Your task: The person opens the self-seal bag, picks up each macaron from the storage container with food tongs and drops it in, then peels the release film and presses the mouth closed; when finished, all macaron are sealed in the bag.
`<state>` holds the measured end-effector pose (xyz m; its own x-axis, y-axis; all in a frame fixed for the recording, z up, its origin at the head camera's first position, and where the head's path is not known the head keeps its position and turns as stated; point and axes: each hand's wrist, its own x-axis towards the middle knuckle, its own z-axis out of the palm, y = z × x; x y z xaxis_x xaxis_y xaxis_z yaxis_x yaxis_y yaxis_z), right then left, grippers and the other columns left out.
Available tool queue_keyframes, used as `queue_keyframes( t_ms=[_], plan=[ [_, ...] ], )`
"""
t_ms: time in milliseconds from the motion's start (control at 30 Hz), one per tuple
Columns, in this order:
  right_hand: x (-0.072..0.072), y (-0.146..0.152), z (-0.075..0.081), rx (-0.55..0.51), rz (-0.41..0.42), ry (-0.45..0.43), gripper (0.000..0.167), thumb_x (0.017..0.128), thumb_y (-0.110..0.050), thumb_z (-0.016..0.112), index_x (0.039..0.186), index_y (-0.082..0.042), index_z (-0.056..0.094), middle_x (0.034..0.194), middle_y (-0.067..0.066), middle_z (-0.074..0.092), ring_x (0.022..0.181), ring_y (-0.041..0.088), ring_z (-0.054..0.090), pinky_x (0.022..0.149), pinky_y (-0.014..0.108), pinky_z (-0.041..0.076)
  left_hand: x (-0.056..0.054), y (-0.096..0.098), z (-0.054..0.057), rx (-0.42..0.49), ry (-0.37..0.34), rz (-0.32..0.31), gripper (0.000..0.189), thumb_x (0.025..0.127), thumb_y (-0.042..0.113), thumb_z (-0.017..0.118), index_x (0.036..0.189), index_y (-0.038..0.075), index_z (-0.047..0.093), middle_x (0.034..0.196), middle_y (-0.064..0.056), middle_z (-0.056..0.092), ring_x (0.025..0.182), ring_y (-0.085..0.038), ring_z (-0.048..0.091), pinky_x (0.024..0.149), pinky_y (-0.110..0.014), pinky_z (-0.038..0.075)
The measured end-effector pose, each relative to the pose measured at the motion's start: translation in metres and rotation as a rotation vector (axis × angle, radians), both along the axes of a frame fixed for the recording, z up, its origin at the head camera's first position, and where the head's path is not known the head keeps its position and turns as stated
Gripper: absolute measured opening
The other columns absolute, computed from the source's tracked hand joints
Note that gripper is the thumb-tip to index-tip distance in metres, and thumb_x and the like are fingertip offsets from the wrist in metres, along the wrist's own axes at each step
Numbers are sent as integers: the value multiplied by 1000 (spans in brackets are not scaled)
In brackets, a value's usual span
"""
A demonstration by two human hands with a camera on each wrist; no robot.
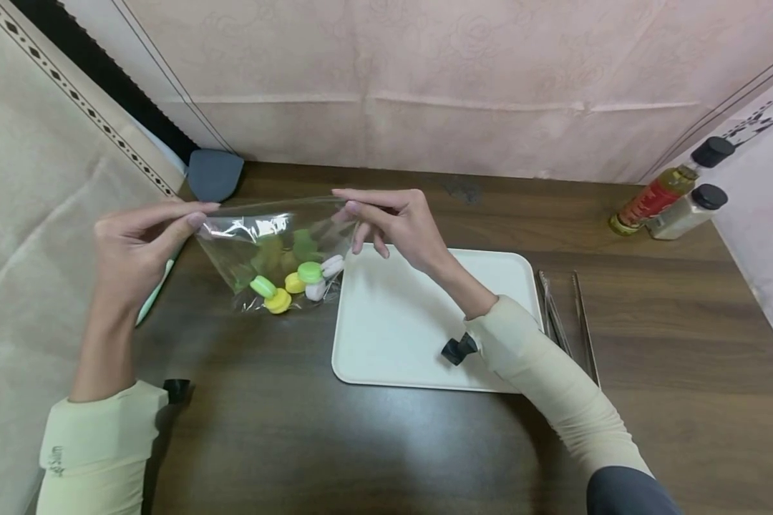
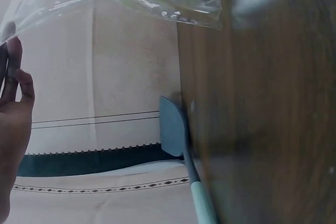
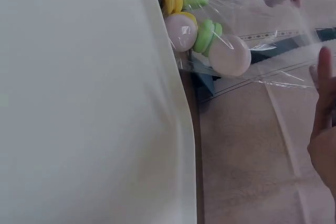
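A clear plastic bag [image 1: 232, 250] hangs above the wooden table, left of the white tray. At its upper left corner the left hand [image 1: 132, 247] pinches the edge between thumb and fingers. The right hand [image 1: 399, 225] pinches the upper right corner, over the tray's far left part. Several macarons lie at the bottom of the bag: a yellow macaron [image 1: 278, 301], a green macaron [image 1: 310, 272] and a whitish macaron [image 1: 315, 290] among them. In the right wrist view a pale macaron [image 3: 230, 55] presses against the film.
Beneath the right forearm lies a white tray [image 1: 386, 343], with metal tongs [image 1: 556, 315] along its right side. Two bottles with black caps, a red-labelled bottle [image 1: 657, 197] and a shaker jar [image 1: 686, 212], stand far right. A grey-blue spatula [image 1: 215, 175] lies at the far left edge.
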<state>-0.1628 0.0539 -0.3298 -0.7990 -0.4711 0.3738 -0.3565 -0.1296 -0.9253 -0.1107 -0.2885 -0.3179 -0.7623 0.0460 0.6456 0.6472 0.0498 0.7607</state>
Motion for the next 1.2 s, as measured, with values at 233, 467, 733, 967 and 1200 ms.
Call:
queue_keyframes(
  t_ms=[233,467,733,967,1200],
  plan=[
    [-3,-1,-4,-92,28,-15,26,111,-1,62,132,9,74,108,15,84,58,28,71,46,31,45,1,5,1,41,-32,-24,11,96,-18,69,102,-26,74,104,-9,85,88,-14,78,77,-19,57],
    [-2,-1,-3,-69,-20,74,23,110,3,62,126,12,75,103,18,83,59,26,72,49,32,50,-1,11,4,52,18,-13,9,95,-21,70,98,-28,73,101,-9,85,82,-14,76,71,-16,54],
    [-2,1,-6,-134,57,140,24,104,17,60,127,22,69,110,36,77,92,25,84,83,47,67,-2,7,2,7,21,-5,10,96,-19,70,101,-25,75,107,-6,85,92,-10,80,77,-16,56],
    [-5,5,-10,-150,150,140,23,103,21,58,123,25,69,116,42,73,101,25,83,87,50,66,0,4,1,15,48,-78,15,93,-26,64,104,-25,75,102,-7,86,67,-4,60,61,-13,37],
    [-5,9,-11,-97,155,206,20,101,20,61,113,19,77,117,37,76,103,24,83,88,47,66,1,1,1,36,47,-139,20,90,-31,54,96,-28,74,100,-8,85,89,-15,76,77,-19,52]
  ],
)
